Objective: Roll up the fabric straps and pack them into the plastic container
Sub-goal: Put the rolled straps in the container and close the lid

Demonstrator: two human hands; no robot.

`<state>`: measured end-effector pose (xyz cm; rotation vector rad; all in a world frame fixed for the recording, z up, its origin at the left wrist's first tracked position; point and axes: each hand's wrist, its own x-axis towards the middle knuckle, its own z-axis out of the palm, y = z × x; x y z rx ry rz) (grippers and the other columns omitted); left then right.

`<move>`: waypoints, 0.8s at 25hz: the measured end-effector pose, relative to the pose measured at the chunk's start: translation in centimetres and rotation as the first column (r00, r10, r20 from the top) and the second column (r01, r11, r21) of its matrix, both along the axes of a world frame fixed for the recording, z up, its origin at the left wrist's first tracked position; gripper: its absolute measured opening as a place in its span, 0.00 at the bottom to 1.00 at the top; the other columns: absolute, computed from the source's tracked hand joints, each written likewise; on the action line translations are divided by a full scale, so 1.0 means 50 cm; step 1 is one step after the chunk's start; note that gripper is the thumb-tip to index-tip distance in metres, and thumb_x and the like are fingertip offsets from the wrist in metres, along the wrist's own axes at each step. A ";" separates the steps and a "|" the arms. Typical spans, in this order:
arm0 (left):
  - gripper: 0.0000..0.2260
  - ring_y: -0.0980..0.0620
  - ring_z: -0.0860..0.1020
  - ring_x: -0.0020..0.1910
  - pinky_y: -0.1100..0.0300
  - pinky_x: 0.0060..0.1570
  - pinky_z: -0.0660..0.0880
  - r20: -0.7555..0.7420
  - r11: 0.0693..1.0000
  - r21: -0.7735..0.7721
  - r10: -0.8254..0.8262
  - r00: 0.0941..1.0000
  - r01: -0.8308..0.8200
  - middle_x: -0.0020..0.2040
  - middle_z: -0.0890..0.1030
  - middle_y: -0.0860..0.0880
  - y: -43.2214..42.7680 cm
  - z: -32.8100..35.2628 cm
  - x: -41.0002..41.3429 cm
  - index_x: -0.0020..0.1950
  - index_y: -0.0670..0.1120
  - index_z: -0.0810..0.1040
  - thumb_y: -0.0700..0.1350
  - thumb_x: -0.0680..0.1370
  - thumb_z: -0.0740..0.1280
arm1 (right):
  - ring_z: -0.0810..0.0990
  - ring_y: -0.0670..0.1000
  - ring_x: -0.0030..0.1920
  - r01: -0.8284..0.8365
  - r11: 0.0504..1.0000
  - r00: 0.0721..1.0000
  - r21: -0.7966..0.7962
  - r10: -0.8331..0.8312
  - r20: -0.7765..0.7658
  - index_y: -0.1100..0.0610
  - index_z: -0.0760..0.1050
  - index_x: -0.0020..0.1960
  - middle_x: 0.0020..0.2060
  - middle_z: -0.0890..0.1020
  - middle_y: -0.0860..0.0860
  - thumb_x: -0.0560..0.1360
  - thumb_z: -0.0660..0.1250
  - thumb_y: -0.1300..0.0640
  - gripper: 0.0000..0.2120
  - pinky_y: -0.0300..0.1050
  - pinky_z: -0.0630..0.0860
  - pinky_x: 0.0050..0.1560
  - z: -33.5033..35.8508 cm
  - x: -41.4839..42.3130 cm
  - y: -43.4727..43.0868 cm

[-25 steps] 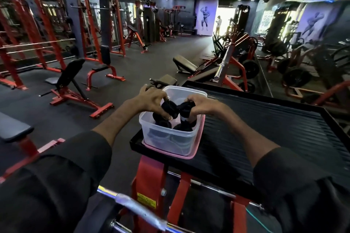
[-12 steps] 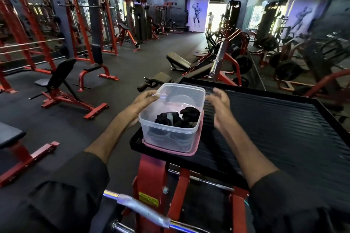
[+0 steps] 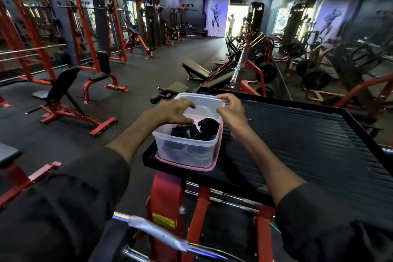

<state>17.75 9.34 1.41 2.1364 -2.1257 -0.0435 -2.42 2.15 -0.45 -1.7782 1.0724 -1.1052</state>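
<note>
My left hand (image 3: 172, 110) rests spread on the plastic container (image 3: 187, 149) at the platform's (image 3: 297, 144) near-left corner; right hand (image 3: 230, 108), unclenched, touches its far rim; rolled straps (image 3: 202, 128) lie directly beneath.

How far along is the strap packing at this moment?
Done: several rolled black straps lie inside the clear plastic container, which stands on a pink lid at the corner of the black ribbed platform. In hand: the left hand rests over the container's rim and the right hand at its far right edge; neither visibly holds a strap. Left: no loose straps show on the platform, so probably only closing.
</note>
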 end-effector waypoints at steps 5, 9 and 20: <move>0.22 0.49 0.75 0.64 0.46 0.71 0.65 0.275 0.892 0.415 0.062 0.959 -0.176 0.58 0.79 0.52 -0.072 0.008 -0.067 0.69 0.53 0.74 0.55 0.76 0.67 | 0.71 0.53 0.68 -0.177 0.980 0.899 -0.095 0.122 -0.421 0.41 0.80 0.54 0.65 0.77 0.45 0.71 0.70 0.57 0.15 0.64 0.60 0.68 0.008 0.014 0.004; 0.17 0.47 0.79 0.62 0.59 0.53 0.73 0.315 0.870 0.419 0.128 0.940 -0.259 0.63 0.81 0.49 -0.077 -0.006 -0.086 0.66 0.52 0.77 0.50 0.78 0.68 | 0.66 0.50 0.69 -0.245 0.963 0.850 -0.111 0.158 -0.503 0.44 0.81 0.58 0.63 0.77 0.44 0.74 0.71 0.56 0.14 0.57 0.54 0.70 -0.025 -0.010 -0.004; 0.19 0.51 0.75 0.40 0.49 0.43 0.75 -0.161 0.991 0.102 -0.074 0.984 0.091 0.42 0.79 0.45 -0.024 -0.005 0.036 0.44 0.46 0.75 0.52 0.65 0.81 | 0.64 0.51 0.70 -0.267 0.960 0.865 -0.082 0.201 -0.460 0.40 0.79 0.52 0.60 0.73 0.42 0.72 0.73 0.55 0.12 0.64 0.56 0.72 -0.027 0.007 0.005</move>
